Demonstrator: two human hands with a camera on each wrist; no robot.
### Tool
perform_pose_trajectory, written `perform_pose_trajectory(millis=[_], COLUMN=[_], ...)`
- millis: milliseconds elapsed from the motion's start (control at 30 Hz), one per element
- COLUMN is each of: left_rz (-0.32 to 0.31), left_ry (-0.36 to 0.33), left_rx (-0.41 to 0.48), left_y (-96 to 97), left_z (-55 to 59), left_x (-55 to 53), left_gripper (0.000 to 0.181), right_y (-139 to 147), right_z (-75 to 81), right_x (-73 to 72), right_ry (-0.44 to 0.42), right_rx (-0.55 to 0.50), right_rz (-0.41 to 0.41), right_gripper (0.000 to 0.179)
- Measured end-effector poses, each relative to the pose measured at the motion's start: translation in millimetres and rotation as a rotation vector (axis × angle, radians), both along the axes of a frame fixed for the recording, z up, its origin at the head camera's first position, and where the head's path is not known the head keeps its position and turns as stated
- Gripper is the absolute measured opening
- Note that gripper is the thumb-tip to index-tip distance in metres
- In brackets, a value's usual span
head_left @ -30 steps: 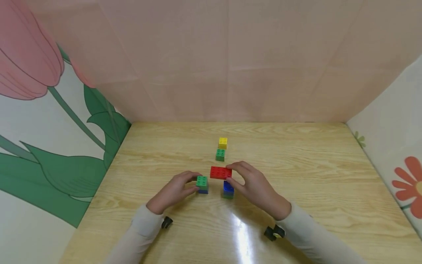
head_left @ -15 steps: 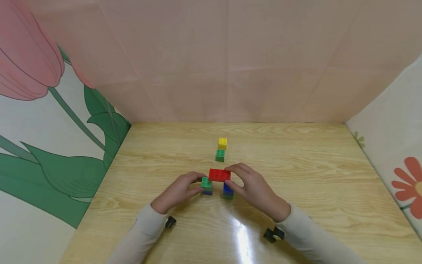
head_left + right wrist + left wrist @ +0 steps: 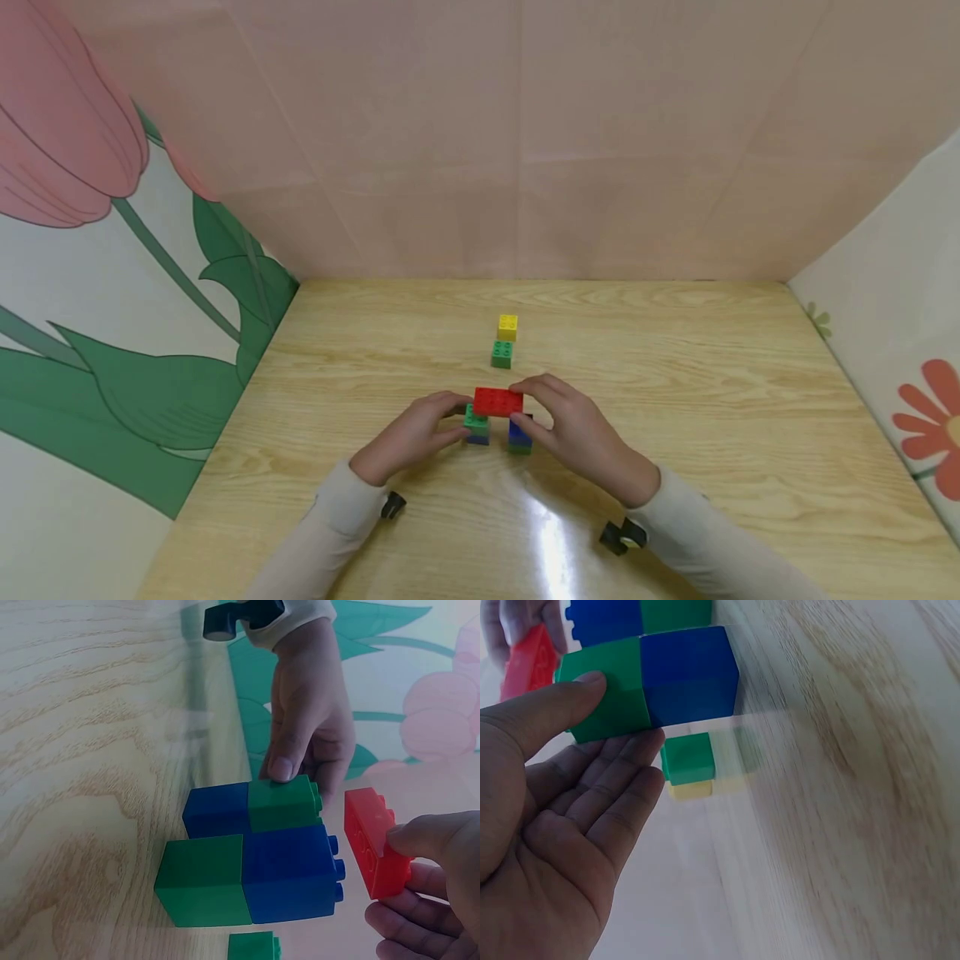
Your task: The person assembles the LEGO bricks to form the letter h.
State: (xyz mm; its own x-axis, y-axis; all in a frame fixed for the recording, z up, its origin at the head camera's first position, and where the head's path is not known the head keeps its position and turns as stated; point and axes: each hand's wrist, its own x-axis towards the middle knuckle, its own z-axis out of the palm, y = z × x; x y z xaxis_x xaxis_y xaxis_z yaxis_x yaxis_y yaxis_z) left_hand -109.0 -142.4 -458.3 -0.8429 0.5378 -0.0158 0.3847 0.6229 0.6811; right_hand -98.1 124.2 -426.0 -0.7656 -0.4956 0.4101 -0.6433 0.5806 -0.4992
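Observation:
My left hand [image 3: 415, 431] pinches the green toy brick [image 3: 611, 686] that sits on a blue brick [image 3: 690, 677], thumb on one side and fingers on the other. With my right hand [image 3: 581, 435] I hold a flat red brick [image 3: 371, 844] by its right end. The red brick is raised over the two stacks, a gap showing between it and their studs in the right wrist view. Beside the left stack stands a second one, a blue brick [image 3: 291, 874] on top of a green brick [image 3: 201, 881]. From the head, the red brick partly covers both stack tops.
Farther back on the wooden table [image 3: 675, 358] are a single green brick [image 3: 502, 354] and, behind it, a yellow brick [image 3: 507, 327]. A pink-covered wall [image 3: 517, 167] rises at the table's far edge, with printed panels left and right.
My left hand has slid the green-and-blue stack rightward, nearer the other stack. The red brick in my right hand has come slightly toward me and left, now overlapping the left stack's top.

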Motion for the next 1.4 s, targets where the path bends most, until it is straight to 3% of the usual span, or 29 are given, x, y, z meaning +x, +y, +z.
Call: perform_pose_trajectory(millis=[700, 1400], left_rz=[-0.047, -0.05], left_ry=[0.015, -0.039], left_rx=[0.034, 0.093], left_y=[10.8, 10.8], left_z=[-2.0, -4.1], left_x=[-2.8, -10.5], left_gripper=[0.037, 0.034], right_y=[-2, -1], right_z=[-6.7, -9.3], right_x=[2.2, 1.7], right_ry=[-0.002, -0.018], right_rx=[-0.004, -0.001], right_rz=[0.019, 0.03], right_gripper=[0.036, 0.037])
